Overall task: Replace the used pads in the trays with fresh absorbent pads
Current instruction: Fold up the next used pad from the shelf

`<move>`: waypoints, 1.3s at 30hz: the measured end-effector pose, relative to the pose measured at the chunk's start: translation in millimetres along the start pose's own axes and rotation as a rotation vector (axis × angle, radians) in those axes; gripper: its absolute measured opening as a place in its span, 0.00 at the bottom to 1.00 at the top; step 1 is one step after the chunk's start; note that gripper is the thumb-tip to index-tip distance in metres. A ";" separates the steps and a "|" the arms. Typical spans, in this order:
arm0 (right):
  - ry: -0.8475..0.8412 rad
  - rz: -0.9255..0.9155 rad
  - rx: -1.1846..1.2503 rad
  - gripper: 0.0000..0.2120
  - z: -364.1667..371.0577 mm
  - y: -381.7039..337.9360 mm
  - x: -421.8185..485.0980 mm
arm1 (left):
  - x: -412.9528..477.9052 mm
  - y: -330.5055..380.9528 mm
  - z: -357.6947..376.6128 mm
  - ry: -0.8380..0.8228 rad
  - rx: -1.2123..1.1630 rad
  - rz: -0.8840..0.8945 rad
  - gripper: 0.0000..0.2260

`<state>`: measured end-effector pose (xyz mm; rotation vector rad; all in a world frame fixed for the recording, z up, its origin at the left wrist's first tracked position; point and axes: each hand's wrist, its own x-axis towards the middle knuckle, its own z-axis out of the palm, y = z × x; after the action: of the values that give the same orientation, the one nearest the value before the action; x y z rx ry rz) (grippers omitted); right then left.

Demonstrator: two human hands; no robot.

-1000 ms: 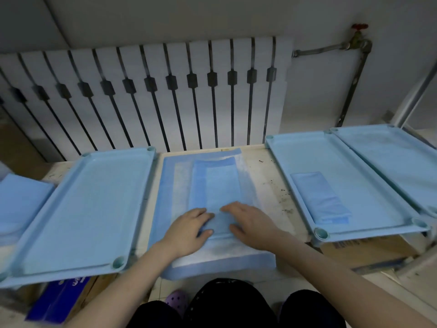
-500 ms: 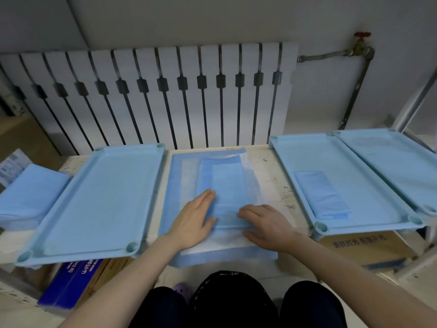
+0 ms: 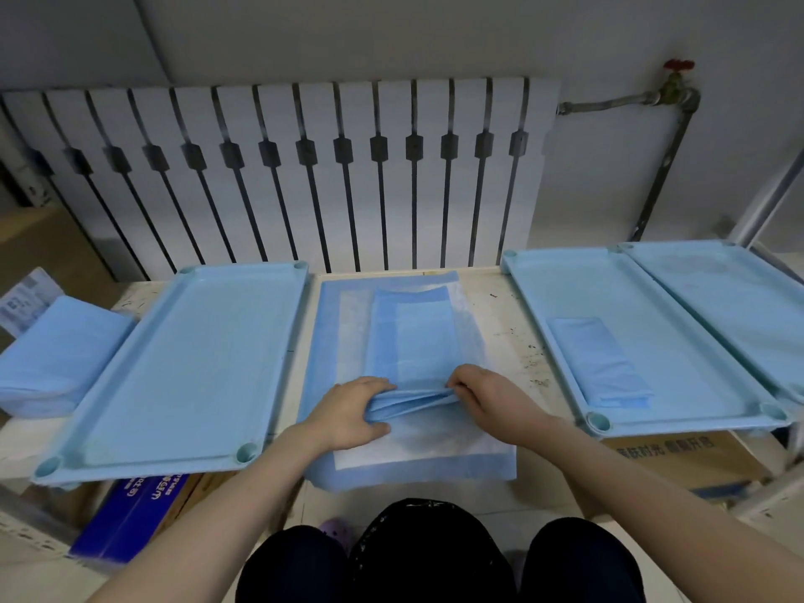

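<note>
A folded blue pad [image 3: 413, 337] lies on top of an unfolded blue-and-white pad [image 3: 439, 446] in the middle of the table. My left hand [image 3: 348, 411] and my right hand [image 3: 491, 396] pinch the near end of the folded pad and lift its layers off the sheet below. A light blue tray [image 3: 182, 363] lies to the left with a flat pad inside. Another tray [image 3: 544, 306] lies to the right and holds a small folded pad [image 3: 596, 363]. A third tray [image 3: 739, 298] sits at the far right.
A stack of folded blue pads [image 3: 56, 354] lies at the far left. A white radiator [image 3: 304, 176] runs along the wall behind the table. A cardboard box [image 3: 678, 459] sits under the right tray and a dark blue box [image 3: 130, 515] under the left tray.
Both hands lay flat on the folded pad before. Now their fingers have closed on its near end and raised it.
</note>
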<state>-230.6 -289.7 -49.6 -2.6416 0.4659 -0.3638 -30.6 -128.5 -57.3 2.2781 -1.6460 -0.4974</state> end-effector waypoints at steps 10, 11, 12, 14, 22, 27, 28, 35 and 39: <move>-0.094 0.073 0.299 0.08 -17.0 -6.3 -9.8 | -17.3 -9.4 16.1 0.172 -0.076 0.208 0.28; -0.125 0.066 0.291 0.07 -16.5 -5.7 -12.7 | -17.6 -10.7 19.1 0.189 -0.109 0.197 0.27; -0.151 0.061 0.293 0.06 -15.8 -4.7 -15.5 | -18.0 -10.9 21.5 0.210 -0.165 0.189 0.25; -0.155 0.050 0.330 0.06 -15.1 -3.3 -19.1 | -18.5 -10.3 22.9 0.268 -0.288 0.169 0.22; -0.172 -0.107 -0.230 0.37 -10.6 18.8 -18.2 | -6.3 1.1 8.1 0.445 -0.297 0.034 0.14; 0.042 0.086 0.016 0.19 1.8 17.2 -8.4 | 2.7 3.1 3.6 0.377 -0.473 -0.035 0.10; 0.054 0.155 0.077 0.17 2.1 15.3 -5.5 | 3.6 2.0 2.2 0.326 -0.584 -0.055 0.13; 0.093 0.454 0.256 0.20 4.5 6.8 24.3 | 22.4 -0.5 -0.7 0.296 -0.590 -0.194 0.18; 0.188 0.570 0.237 0.20 11.7 6.3 28.0 | 33.3 10.4 -0.7 0.356 -0.483 -0.289 0.12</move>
<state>-203.0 -301.3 -57.7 -2.1364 1.1233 -0.4476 -29.5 -163.3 -55.9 2.0857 -0.9155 -0.4576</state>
